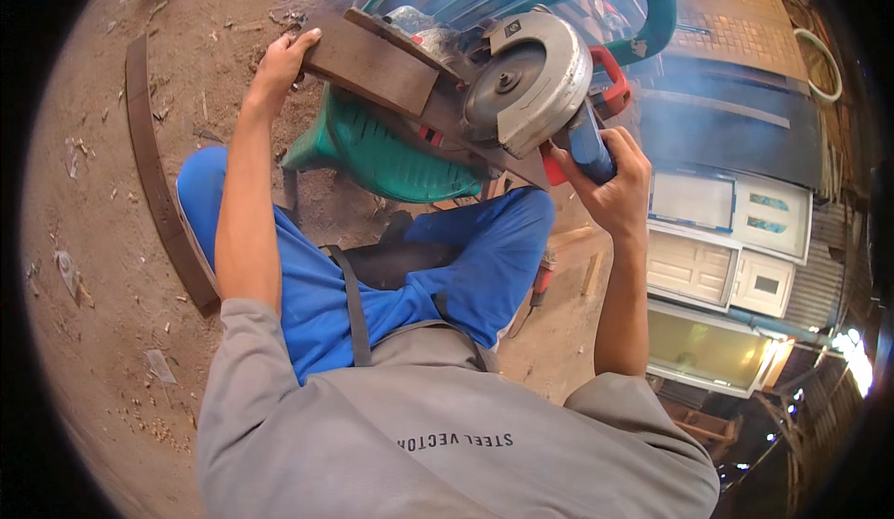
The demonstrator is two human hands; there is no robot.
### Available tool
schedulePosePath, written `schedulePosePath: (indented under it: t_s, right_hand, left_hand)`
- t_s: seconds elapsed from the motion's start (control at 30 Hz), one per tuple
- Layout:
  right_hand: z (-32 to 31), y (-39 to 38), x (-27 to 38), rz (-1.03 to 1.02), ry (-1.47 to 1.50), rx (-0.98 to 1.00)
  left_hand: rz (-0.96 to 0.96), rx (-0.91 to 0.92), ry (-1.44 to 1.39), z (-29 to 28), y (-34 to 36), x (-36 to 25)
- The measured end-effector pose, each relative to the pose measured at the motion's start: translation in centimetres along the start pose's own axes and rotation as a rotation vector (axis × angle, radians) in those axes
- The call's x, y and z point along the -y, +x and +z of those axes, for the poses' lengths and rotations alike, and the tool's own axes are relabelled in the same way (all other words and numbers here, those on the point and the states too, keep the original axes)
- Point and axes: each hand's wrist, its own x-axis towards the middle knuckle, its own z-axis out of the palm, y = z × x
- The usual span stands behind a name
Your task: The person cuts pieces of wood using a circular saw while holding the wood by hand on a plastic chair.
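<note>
**Two hands engaged: board end and saw grip**

Left hand (pixel 284 65): clamped on the left end of the dark brown board (pixel 372 67), thumb on top. Right hand (pixel 615 170): wrapped around the rear grip of the circular saw (pixel 535 77). The hands are well apart, with board and saw between them.

Edges. The board lies ahead of me, slanting down toward the right, above the green plastic chair (pixel 391 156). Its right end sits near the round blade (pixel 506 81), which is exposed on my side below a worn metal guard. I cannot tell whether the blade is turning or touching the wood.

Room for moving. My left forearm has earth floor (pixel 102 175) beneath and beside it. A long brown strip (pixel 149 165) bounds that side, passing close to my left knee. My knees, in blue trousers (pixel 317 305), stand apart on the near side of the chair. A red-and-grey power tool (pixel 543 279) is on the ground beyond my right leg.

Surface and surroundings. The floor carries chips and scraps. Bluish haze covers the chair's far side and the right. Farther right are white door panels (pixel 773 216), a woven panel (pixel 750 26), a pale hose loop (pixel 819 65) and corrugated sheeting (pixel 819 286).
</note>
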Motion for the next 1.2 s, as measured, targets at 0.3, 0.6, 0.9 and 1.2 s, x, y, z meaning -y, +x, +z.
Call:
schedulePosePath:
  t_s: [0.3, 0.6, 0.9, 1.2]
  right_hand:
    - [0.3, -0.5, -0.6, 0.020, 0.097, -0.044]
    - [0.2, -1.3, -0.5, 0.116, 0.042, -0.151]
    - [-0.2, -1.2, -1.5, 0.082, 0.167, -0.230]
    - [1.1, -1.8, -2.3, 0.173, 0.378, -0.664]
  left_hand:
    - [0.038, -0.062, -0.041, 0.5, -0.8, -0.1]
    - [0.144, -0.212, -0.092, -1.1, -0.8, -0.5]
    - [0.228, -0.420, 0.105, -4.0, 0.1, 0.4]
    - [0.263, -0.696, 0.474, -4.4, 0.9, -3.2]
